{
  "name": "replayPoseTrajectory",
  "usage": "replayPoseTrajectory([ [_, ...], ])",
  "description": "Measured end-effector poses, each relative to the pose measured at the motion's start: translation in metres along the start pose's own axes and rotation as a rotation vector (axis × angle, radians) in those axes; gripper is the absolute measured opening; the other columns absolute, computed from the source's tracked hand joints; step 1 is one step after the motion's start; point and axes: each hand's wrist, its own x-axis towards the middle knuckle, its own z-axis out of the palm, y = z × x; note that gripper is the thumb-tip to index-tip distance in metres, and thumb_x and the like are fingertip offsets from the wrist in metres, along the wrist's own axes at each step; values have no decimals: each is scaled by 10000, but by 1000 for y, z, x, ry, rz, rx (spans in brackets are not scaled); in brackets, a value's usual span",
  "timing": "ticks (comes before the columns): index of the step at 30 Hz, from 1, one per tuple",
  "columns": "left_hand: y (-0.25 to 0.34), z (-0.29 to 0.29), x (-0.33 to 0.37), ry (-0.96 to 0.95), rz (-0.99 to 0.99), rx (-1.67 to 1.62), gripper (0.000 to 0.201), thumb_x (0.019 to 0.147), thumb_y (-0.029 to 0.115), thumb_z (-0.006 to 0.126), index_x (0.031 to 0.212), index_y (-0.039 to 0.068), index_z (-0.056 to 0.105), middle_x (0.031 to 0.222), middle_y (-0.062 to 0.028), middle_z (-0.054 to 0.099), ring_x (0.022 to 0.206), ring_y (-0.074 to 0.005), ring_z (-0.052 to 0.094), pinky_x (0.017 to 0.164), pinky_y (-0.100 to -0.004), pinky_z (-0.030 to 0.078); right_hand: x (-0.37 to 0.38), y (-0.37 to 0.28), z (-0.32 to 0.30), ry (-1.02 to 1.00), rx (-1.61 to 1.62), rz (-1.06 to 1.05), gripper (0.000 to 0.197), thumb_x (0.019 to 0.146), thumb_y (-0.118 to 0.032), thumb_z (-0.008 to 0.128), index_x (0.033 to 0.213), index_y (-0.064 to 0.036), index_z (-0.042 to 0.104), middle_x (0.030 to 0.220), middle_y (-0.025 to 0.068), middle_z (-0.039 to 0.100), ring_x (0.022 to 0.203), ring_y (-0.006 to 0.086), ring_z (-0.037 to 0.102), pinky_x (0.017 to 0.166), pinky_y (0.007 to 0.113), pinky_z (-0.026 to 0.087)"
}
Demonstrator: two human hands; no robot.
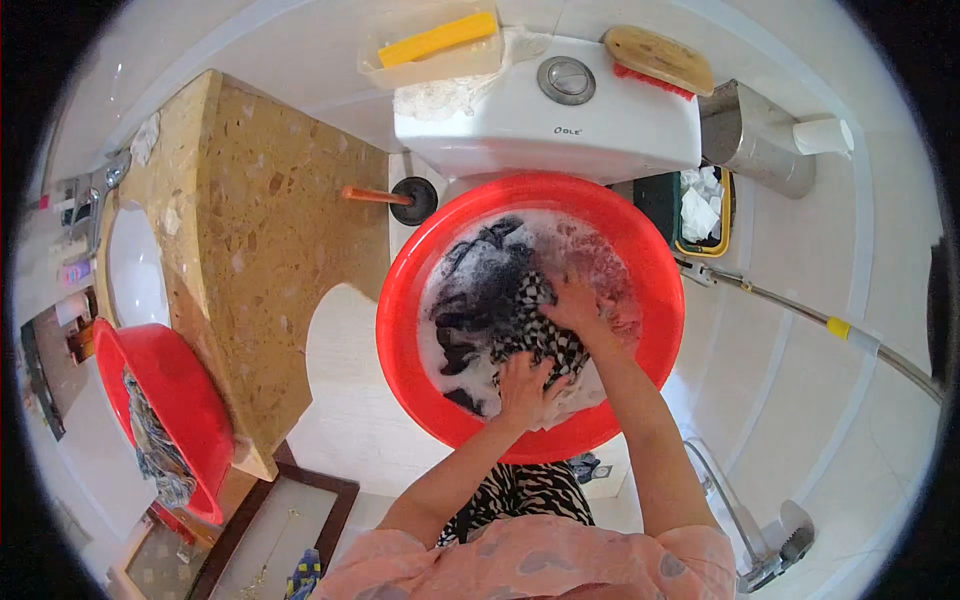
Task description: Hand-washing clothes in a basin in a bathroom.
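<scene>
A large red basin [532, 448] holds foamy water with clothes soaking in it. A black-and-white checkered cloth [537, 335] lies bunched in the middle, between my hands. My left hand [525, 392] rests on its near edge with fingers spread. My right hand [574, 302] lies over its right side, fingers stretched out and apart. Dark garments [465, 310] float to the left of the checkered cloth. Pinkish fabric [620, 310] shows in the suds at the right. Foam hides the lower parts of the clothes.
Behind the basin is a white toilet tank [545, 125] with a wooden brush [658, 60] and a tray with a yellow bar [437, 40]. A plunger [413, 201], a stone-topped counter [265, 200] and a second red basin of clothes [190, 385] are left. A bin [735, 215] and a metal pole [800, 315] are right.
</scene>
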Motion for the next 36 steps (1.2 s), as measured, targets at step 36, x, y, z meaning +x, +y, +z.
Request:
replayPoseTrajectory([
  [36, -117, 96, 118, -194, -530, -265, 440, 813, 273, 592, 1165, 18, 523, 1161, -240, 547, 1112, -404, 514, 931, -475, 414, 53, -27, 53, -287, 203, 258, 470, 848, -383, 522, 1180, -60, 601, 1161, 222, 589, 1090, 407, 544, 1004, 519, 370],
])
